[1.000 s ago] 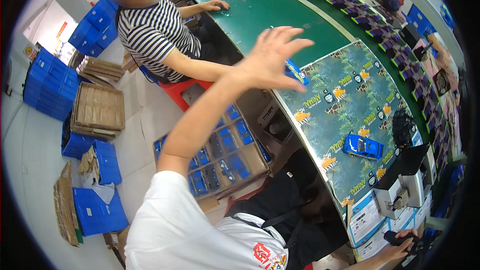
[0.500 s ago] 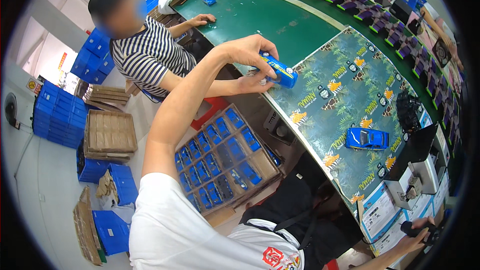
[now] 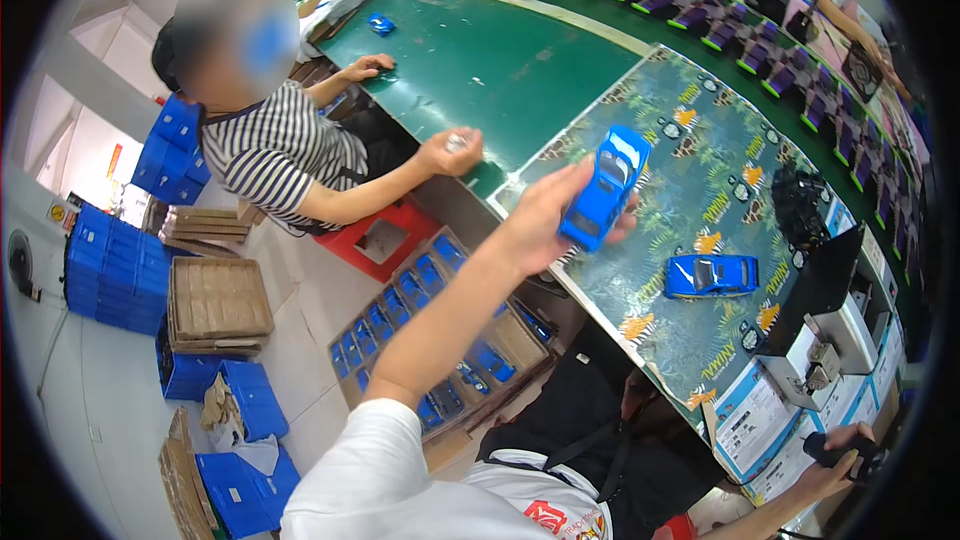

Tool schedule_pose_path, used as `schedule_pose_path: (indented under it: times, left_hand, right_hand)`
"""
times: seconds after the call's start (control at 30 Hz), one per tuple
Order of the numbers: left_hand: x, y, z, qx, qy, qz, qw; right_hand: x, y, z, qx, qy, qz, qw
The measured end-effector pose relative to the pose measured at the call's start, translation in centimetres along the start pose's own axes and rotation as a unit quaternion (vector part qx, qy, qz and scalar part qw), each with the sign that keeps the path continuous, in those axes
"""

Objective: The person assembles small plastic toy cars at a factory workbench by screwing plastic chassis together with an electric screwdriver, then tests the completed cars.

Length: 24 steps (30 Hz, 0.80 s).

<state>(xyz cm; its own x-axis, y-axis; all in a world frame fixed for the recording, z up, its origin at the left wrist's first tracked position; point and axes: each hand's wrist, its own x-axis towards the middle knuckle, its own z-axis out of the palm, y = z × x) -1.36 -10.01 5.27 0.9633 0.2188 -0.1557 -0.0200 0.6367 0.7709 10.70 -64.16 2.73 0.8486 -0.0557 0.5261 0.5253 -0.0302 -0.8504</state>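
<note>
My left hand (image 3: 550, 215) is closed around a blue toy car (image 3: 606, 186), raised over the near edge of the patterned mat with its roof and windows facing up. A second blue toy car (image 3: 711, 276) sits on the mat (image 3: 640, 285), to the right of that hand. At the lower right, my right hand (image 3: 846, 458) grips a black cylindrical hand tool (image 3: 826, 450); its exact kind cannot be made out. To the left, a co-worker's hand (image 3: 448, 152) holds something small and pale at the bench edge, apart from my hand.
A box of blue toy cars (image 3: 510, 390) stands below the bench, beside a red stool (image 3: 378, 243). A grey-white device (image 3: 815, 365) and a black heap (image 3: 797, 210) occupy the mat's right side. Another blue car (image 3: 380, 24) lies on the green bench (image 3: 480, 60). Purple-and-black pieces (image 3: 700, 25) line the far side.
My left hand has drawn the car away from the co-worker's hand, rightward and down, and the car now shows its roof. The co-worker's hand has pulled back left.
</note>
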Motion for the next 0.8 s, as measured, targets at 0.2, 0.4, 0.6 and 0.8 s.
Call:
schedule_pose_path:
  times: [0.2,0.4,0.6,0.8]
  left_hand:
    - [0.6,-4.7,0.1,0.218,0.091,0.128,0.963]
    - [0.8,-5.6,1.0,0.22,0.12,0.166,0.954]
    - [0.8,-6.0,1.3,0.245,0.125,0.196,0.941]
    - [0.6,-6.1,1.7,0.275,0.138,0.207,0.929]
  right_hand:
    - [0.0,-0.9,0.9,-0.018,-0.033,-0.009,0.999]
    - [-0.3,-0.5,0.4,-0.027,-0.023,-0.006,0.999]
    - [-0.2,-0.3,0.5,-0.013,-0.019,-0.006,1.0]
    - [-0.3,-0.3,0.6,-0.004,-0.012,0.004,1.0]
